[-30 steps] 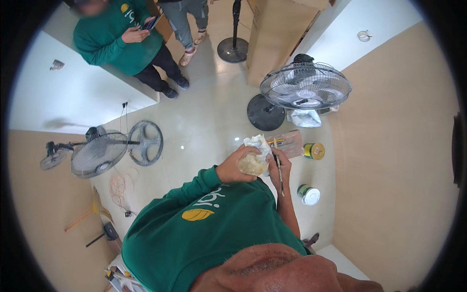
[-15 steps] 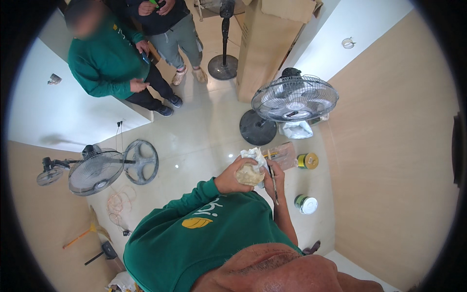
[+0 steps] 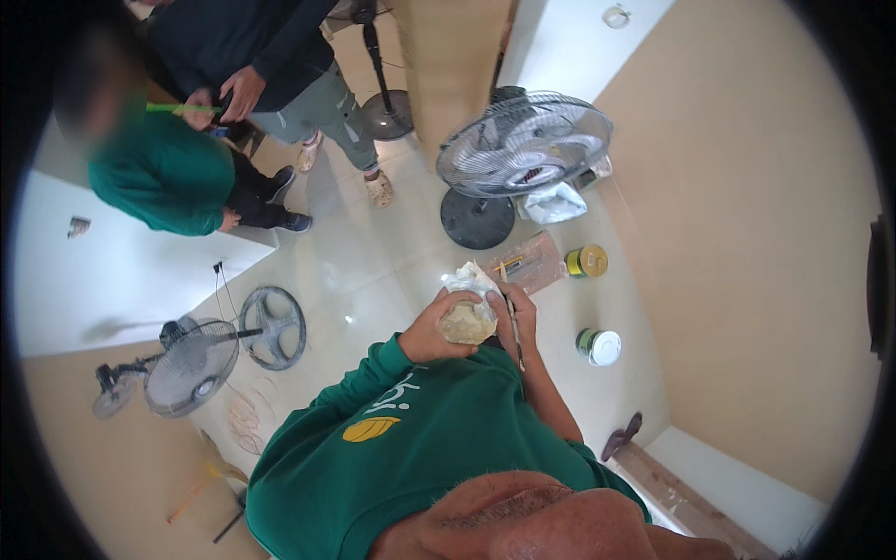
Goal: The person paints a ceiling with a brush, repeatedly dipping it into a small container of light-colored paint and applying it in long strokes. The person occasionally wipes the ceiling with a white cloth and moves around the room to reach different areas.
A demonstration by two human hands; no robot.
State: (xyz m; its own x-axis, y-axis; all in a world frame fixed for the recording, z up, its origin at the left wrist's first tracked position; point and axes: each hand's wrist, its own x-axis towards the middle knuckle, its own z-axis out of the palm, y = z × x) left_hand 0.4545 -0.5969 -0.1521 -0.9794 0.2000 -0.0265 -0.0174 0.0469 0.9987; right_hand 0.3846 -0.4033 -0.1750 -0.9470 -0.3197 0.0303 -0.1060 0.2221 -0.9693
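Observation:
My left hand (image 3: 428, 329) is closed round a see-through tub (image 3: 469, 322) with something pale beige in it, held tilted at chest height. A crumpled white wad (image 3: 472, 278), cloth or thin plastic, sits against the tub's far side. My right hand (image 3: 519, 322) is closed on a slender dark stick-like tool (image 3: 512, 329), close beside the tub. Its fingers also touch the white wad. The tool's kind is too small to make out.
A large standing fan (image 3: 525, 149) stands ahead, near a brown cardboard box (image 3: 455, 75). Two cans (image 3: 586, 261), (image 3: 598, 346) and a reddish board (image 3: 532, 264) lie on the floor to the right. Another fan (image 3: 192, 366) is at left. Two people (image 3: 163, 187), (image 3: 247, 47) stand far left.
The whole view has shifted. The person in the dark top has come closer, with a green thing in hand. The person in green has turned. My hands keep hold of the tub and the tool.

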